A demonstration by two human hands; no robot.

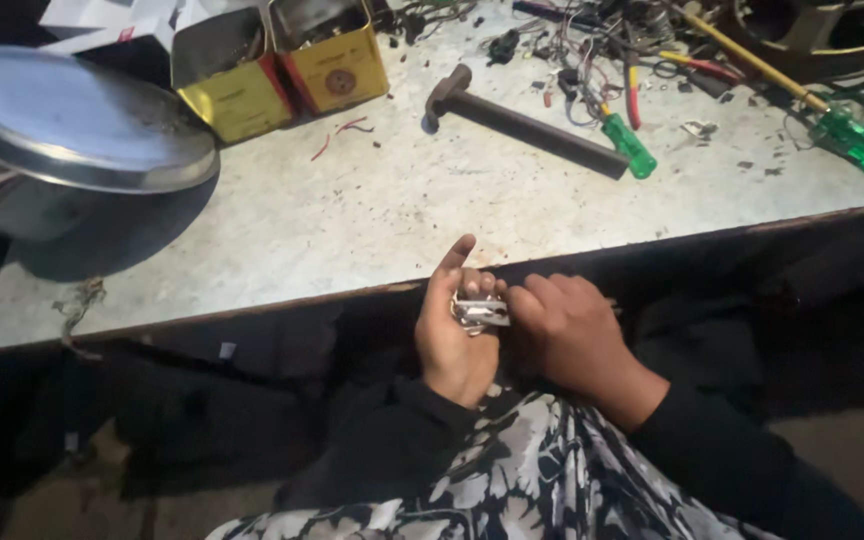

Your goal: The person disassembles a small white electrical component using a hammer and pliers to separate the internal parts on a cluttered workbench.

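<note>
A small shiny metal part (479, 312) sits between both hands, just below the near edge of the workbench (352, 220). My left hand (455, 335) grips it from the left, with the index finger pointing up past the bench edge. From the right, my right hand (564, 335) is curled on the same part, knuckles up. Both arms wear black sleeves, and a patterned black-and-white cloth covers my lap. What kind of part it is cannot be made out.
On the bench lie a hammer (512, 118), a green-handled screwdriver (857, 143), red-handled pliers (632, 95) and tangled wires (582, 50). Two yellow tins (282, 65) stand at the back. A large metal pot with lid (72, 130) overhangs the left side.
</note>
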